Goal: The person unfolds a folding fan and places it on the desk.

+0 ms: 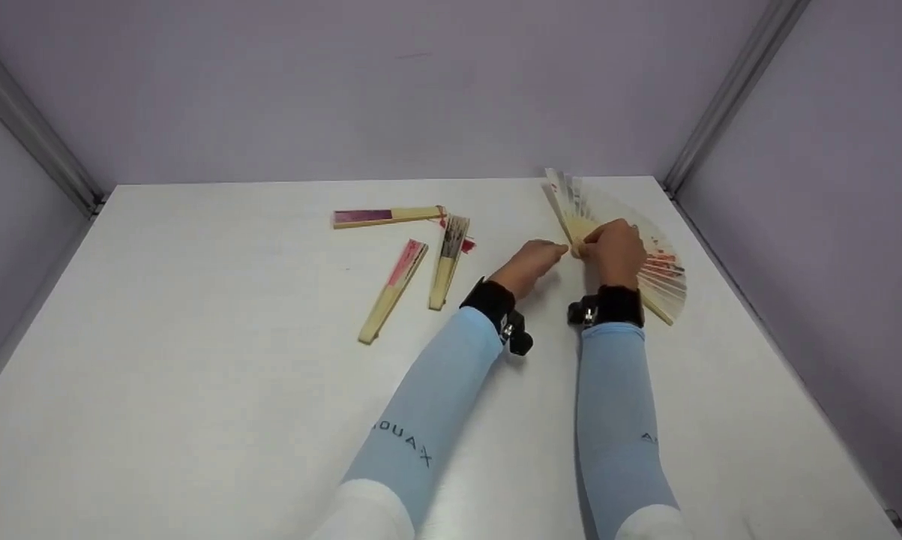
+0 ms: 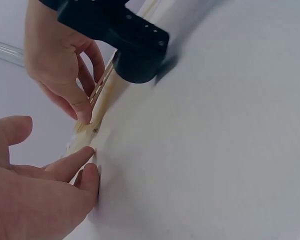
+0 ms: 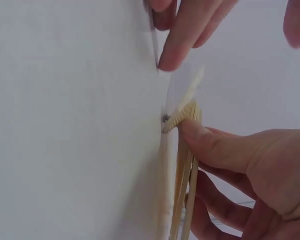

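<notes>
- Lying spread at the table's two-o'clock corner, the open fan has its pleated leaf fanning out toward one to four o'clock from the pivot, which sits under the two hands.
- Curled over the ribs near the pivot, the right hand has them gripped — the wrist view shows its thumb pressed on the stacked slat ends right beside the rivet.
- Reaching in from nine o'clock, the left hand has its fingers nearly straight; one fingertip touches the fan's pivot end, and it does not appear to be closed round anything.
- Judged from its thin wooden slats and paper-like leaf, the fan should be very light, stiff along each rib yet easily torn or creased across the leaf — fragile where the slats are thinnest.
- Best hold, I judge: the thick outer guard sticks or the rivet end, never the leaf itself.
- Three closed fans lie well apart from it, toward ten and eleven o'clock of the hands.
</notes>
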